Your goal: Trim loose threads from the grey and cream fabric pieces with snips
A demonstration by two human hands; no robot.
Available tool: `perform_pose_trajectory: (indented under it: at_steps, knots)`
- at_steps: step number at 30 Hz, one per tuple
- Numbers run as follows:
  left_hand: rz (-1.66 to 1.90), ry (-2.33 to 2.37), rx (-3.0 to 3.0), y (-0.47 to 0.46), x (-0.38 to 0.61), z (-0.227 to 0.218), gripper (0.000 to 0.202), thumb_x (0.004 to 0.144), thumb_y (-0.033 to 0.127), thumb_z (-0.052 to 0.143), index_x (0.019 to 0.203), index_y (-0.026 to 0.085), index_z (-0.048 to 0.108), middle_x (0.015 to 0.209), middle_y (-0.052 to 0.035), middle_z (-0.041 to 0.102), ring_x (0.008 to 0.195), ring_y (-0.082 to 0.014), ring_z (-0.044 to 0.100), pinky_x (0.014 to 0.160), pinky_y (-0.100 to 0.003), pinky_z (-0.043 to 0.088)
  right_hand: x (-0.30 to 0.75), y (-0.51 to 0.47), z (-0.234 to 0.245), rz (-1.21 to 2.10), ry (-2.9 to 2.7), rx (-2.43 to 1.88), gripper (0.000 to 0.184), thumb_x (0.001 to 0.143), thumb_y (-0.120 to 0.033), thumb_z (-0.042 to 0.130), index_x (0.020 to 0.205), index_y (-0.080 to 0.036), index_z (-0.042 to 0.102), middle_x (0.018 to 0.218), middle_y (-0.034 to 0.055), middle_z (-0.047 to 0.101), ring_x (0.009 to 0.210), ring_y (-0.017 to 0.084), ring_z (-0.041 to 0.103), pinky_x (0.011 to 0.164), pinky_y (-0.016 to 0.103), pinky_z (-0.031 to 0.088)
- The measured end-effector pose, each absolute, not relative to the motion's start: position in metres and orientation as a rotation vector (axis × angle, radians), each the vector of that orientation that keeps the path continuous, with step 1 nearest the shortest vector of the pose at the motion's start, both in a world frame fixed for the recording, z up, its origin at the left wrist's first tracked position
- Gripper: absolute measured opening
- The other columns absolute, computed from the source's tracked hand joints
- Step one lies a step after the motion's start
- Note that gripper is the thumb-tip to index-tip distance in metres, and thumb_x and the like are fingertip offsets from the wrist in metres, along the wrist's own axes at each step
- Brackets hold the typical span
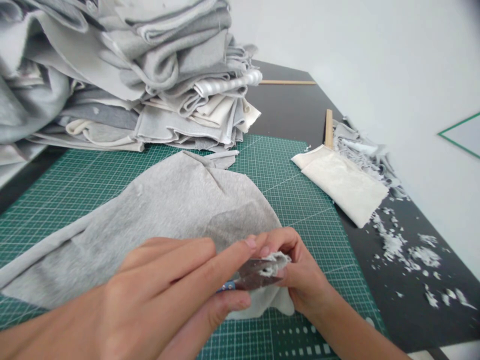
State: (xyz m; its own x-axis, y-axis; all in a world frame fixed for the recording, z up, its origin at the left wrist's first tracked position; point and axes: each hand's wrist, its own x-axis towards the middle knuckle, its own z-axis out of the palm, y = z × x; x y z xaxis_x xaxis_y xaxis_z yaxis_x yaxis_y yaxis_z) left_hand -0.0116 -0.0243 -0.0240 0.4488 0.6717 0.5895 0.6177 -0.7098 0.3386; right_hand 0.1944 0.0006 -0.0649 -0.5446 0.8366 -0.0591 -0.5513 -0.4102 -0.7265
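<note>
Grey cloth (168,195) spread on green mat (281,155); right hand (303,267) pinches its near-right edge. Left hand (150,295) grips snips (255,275), blades at a frayed tuft (275,262). Pile (180,75) of fabric behind; scraps (392,245) to right on black bench (401,315).

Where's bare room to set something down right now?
The green mat has a bare strip between the grey cloth and cream cloth; the black tabletop has room between the fabric pile and wooden stick. Scraps crowd the right.
</note>
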Motion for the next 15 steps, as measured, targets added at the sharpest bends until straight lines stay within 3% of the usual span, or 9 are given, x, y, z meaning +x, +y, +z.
perform_pose_trajectory:
  at_steps: [8,15]
  knots:
    - [1.031,1.217,2.624,-0.0246,-0.0122,-0.0193,0.029,0.103,0.029,0.046,0.124,0.020,0.063,0.083,0.0003,0.070,0.062,-0.0102,0.065,0.050,-0.024,0.048,0.1945,0.0008,-0.0644,2.026,-0.851,-0.563,0.016,0.070,-0.026,0.087,0.083,-0.030,0.079,0.084,-0.0030,0.077,0.075,0.010,0.066,0.070,0.019,0.053]
    - [1.125,1.073,2.622,-0.0232,-0.0131,-0.0225,0.024,0.100,0.022,0.051,0.117,0.013,0.065,0.085,-0.0024,0.070,0.063,-0.0108,0.064,0.049,-0.025,0.048,0.1942,0.0009,-0.0640,1.995,-0.867,-0.574,0.017,0.069,-0.025,0.087,0.083,-0.031,0.079,0.084,-0.0033,0.077,0.076,0.010,0.065,0.070,0.020,0.052]
